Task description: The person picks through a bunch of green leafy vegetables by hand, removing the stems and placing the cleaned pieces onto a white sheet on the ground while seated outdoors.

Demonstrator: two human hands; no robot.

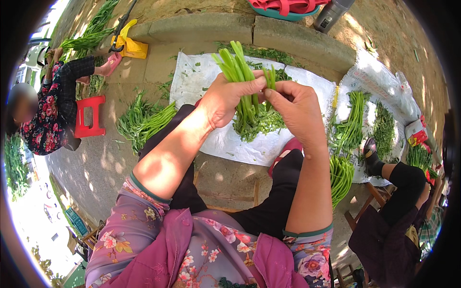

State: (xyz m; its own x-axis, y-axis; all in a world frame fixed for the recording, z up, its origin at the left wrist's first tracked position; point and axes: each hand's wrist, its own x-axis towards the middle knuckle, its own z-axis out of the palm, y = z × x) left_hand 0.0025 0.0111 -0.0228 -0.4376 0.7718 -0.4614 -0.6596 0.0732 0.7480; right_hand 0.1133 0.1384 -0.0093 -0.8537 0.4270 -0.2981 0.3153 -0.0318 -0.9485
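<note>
My left hand (224, 98) is closed round a bunch of leafy greens (235, 66), its pale green stems pointing up and away and its leafy ends hanging below the fist. Close beside it, my right hand (300, 108) pinches a few thin green stems (270, 76) between thumb and fingers. Both hands are above a white woven sheet (216, 141) spread on the ground between my knees. Loose leaves lie scattered over the sheet beneath the bunch.
Piles of greens (144, 120) lie left of the sheet, with more bundles (353, 115) on a second sheet at right. A person (48, 110) sits at far left near a red stool (90, 116); another (394, 216) sits at right. A concrete curb (206, 33) runs behind.
</note>
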